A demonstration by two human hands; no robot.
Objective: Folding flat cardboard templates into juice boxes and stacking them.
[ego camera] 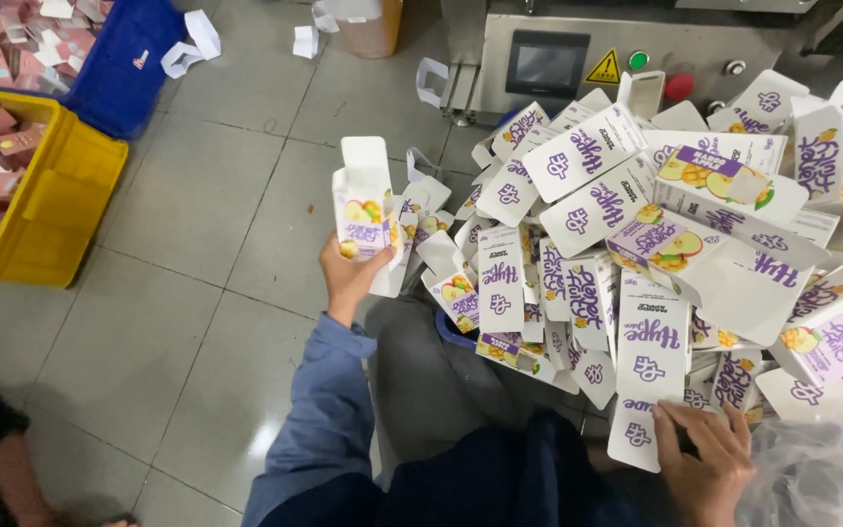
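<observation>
— Carton [367, 210] location?
— Raised over the floor, my left hand [348, 278] fingers wrapped round it.
— Right hand [702, 459]?
— Fingers pinching a flat carton [644, 390] at the pile [656, 224] edge.

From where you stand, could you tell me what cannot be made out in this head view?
- What the heap of white and purple cartons rests on: the cartons themselves cover it.
- Right hand: its wrist is cut off by the bottom edge.
- Carton in the left hand: its far side faces away.
- Yellow crate: cut off by the left edge.
- Machine screen: too small and dark to tell what it shows.
</observation>
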